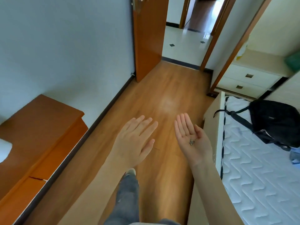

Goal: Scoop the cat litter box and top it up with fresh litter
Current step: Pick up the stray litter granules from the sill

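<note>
**Empty-handed, and no litter box in the frame**

The person is standing on the wooden floor at frame centre, holding both hands out. The left hand is showing its back, fingers spread flat, gripping nothing. The right hand is lying palm up and flat, carrying only a small dark speck I cannot identify. The litter box, scoop and fresh litter are not appearing anywhere. A sensible start, I judge, is heading for the open doorway at upper centre to find them first.
</note>
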`<state>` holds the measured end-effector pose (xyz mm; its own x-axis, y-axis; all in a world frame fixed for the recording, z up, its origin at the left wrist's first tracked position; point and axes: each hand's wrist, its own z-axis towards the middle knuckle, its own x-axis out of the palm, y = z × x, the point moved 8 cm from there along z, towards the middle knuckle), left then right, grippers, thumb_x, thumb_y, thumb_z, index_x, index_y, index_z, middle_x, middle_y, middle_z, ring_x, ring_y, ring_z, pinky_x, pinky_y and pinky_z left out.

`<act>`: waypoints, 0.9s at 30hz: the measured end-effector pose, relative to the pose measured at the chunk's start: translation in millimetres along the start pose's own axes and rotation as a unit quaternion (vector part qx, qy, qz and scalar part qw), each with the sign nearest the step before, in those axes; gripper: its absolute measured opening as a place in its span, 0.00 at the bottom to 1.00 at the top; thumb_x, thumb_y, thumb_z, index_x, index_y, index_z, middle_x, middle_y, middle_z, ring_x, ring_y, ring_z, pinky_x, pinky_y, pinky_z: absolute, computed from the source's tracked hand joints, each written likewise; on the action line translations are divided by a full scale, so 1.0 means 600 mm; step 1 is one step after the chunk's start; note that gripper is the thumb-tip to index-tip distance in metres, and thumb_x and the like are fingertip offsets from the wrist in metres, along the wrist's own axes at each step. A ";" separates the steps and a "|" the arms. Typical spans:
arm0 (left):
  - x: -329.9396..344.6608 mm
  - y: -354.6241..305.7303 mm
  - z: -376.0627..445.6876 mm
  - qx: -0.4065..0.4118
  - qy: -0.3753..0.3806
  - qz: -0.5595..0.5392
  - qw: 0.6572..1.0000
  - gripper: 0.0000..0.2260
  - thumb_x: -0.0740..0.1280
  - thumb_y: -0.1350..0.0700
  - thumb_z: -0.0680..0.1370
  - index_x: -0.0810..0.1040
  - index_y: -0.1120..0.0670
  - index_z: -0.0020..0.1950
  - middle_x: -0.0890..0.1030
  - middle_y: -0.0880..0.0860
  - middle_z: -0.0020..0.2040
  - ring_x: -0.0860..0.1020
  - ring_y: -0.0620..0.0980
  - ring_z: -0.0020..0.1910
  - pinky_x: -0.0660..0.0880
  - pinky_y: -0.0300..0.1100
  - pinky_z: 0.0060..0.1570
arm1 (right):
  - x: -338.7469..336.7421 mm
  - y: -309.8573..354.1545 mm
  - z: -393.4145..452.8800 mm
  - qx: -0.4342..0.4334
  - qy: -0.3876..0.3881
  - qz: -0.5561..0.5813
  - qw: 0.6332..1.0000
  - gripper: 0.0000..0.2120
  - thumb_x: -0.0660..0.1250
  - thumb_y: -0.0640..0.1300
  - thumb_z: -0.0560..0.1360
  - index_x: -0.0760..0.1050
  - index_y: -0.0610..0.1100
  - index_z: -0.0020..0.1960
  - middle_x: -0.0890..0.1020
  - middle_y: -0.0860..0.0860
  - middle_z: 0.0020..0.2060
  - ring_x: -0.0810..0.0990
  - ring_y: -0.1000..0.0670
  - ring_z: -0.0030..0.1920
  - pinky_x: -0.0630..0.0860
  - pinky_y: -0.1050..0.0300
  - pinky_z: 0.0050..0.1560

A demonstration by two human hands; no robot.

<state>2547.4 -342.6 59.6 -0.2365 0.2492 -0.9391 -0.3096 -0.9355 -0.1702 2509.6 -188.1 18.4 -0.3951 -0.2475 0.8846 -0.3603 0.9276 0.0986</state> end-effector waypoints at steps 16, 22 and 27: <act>0.107 0.287 0.648 0.140 0.000 -0.077 0.987 0.21 0.55 0.47 0.80 0.72 0.53 0.70 0.76 0.52 0.65 0.71 0.52 0.67 0.67 0.46 0.67 | 0.280 0.168 0.516 -0.153 0.003 0.056 0.987 0.20 0.51 0.42 0.83 0.70 0.30 0.66 0.77 0.34 0.61 0.74 0.37 0.65 0.68 0.44 0.67; 0.243 0.284 0.874 0.181 0.050 -0.074 0.979 0.20 0.55 0.48 0.80 0.71 0.54 0.70 0.76 0.53 0.65 0.72 0.52 0.65 0.69 0.48 0.64 | 0.308 0.326 0.699 -0.218 -0.015 0.024 0.975 0.16 0.54 0.34 0.81 0.70 0.32 0.66 0.78 0.37 0.61 0.76 0.40 0.63 0.71 0.47 0.67; 0.309 0.264 1.109 0.203 0.057 -0.068 0.975 0.20 0.54 0.48 0.80 0.72 0.53 0.69 0.77 0.52 0.64 0.73 0.52 0.65 0.65 0.44 0.65 | 0.379 0.488 0.853 -0.243 -0.019 -0.028 0.970 0.17 0.55 0.39 0.82 0.69 0.34 0.68 0.78 0.39 0.63 0.77 0.42 0.64 0.71 0.47 0.67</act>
<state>1841.7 -278.1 57.1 -0.0714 0.3129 -0.9471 -0.6761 -0.7132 -0.1847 1881.7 -116.2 15.0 -0.4210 -0.3031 0.8549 0.0541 0.9325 0.3572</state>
